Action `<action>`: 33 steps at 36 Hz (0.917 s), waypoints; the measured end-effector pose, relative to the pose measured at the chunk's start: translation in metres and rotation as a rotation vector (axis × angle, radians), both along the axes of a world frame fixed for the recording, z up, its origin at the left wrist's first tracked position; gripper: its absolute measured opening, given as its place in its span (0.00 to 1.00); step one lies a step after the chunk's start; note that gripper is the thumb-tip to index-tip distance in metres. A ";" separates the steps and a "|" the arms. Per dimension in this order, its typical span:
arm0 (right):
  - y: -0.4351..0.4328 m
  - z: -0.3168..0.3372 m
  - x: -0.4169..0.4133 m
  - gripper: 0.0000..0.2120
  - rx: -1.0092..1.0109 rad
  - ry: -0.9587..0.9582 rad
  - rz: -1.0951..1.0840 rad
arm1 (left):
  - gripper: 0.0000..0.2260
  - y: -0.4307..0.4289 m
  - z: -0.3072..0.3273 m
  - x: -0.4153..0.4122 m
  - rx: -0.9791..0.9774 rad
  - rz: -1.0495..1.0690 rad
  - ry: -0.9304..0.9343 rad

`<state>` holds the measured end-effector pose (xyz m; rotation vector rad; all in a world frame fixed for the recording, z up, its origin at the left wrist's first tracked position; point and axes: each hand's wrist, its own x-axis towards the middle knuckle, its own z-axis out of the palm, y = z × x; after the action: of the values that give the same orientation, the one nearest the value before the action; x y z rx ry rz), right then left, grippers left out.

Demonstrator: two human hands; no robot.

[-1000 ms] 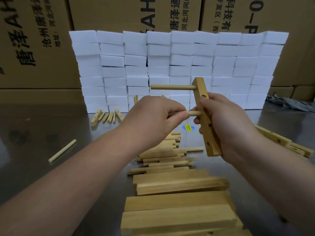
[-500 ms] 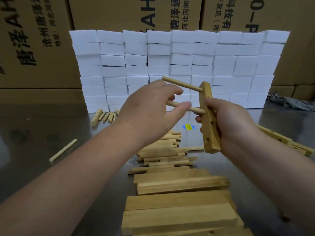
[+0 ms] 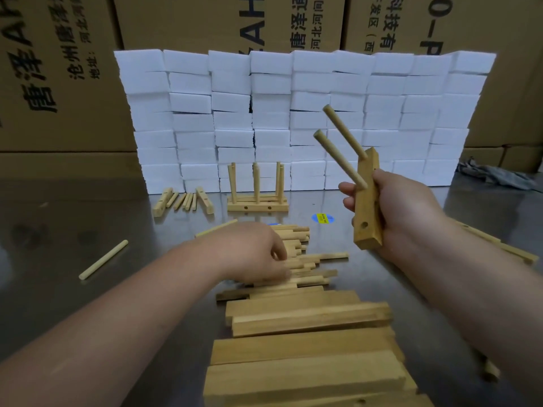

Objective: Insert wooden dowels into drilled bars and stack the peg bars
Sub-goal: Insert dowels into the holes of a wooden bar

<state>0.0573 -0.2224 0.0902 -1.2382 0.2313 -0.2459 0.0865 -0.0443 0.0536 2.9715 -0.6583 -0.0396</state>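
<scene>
- The right hand [image 3: 411, 212] is wrapped round a drilled bar [image 3: 368, 201], which it holds off the table and tilted; the two seated dowels [image 3: 342, 160] point up and to the left; they probably sit by friction alone, so a knock during the next insertion could loosen or skew one.
- The left hand [image 3: 252, 254] is down on the dowel pile [image 3: 311, 259] with its fingers curled into it; the fingertips are hidden, so I cannot tell whether it has one pinched; a hasty grab could lift two dowels or send others rolling across the steel table [image 3: 58, 224].
- One open hole [image 3: 364, 224] shows near the bar's lower end; a dowel entered at a slant there could jam — or split the wood at that thin end.
- The finished peg bars [image 3: 257, 206] stand well behind the pile, near the white foam blocks [image 3: 293, 113]; a careless set-down could topple their uprights.
- Counts: one bar in hand, two dowels in it, one empty hole in view; three peg positions across the finished stack; two loose dowels [image 3: 103, 259] apart from the pile on the left; several blank bars [image 3: 305, 318] nearest the camera — too blurred to number.
</scene>
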 end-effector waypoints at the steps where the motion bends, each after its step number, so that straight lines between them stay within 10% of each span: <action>1: 0.000 0.000 0.000 0.10 0.002 0.000 0.002 | 0.18 0.000 -0.004 0.001 0.016 -0.004 -0.001; 12: 0.000 -0.004 0.005 0.09 -0.018 0.036 -0.012 | 0.02 -0.003 -0.009 0.005 -0.105 -0.043 -0.133; 26: 0.002 -0.006 0.005 0.08 0.038 0.026 0.011 | 0.10 -0.005 -0.011 0.000 0.021 -0.073 -0.279; 33: 0.001 -0.003 0.004 0.11 -0.002 0.000 -0.052 | 0.10 -0.009 0.015 -0.013 -0.441 -0.153 -0.321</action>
<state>0.0617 -0.2210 0.0868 -1.2351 0.2632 -0.2909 0.0736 -0.0530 0.0685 2.5159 -0.8043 0.5108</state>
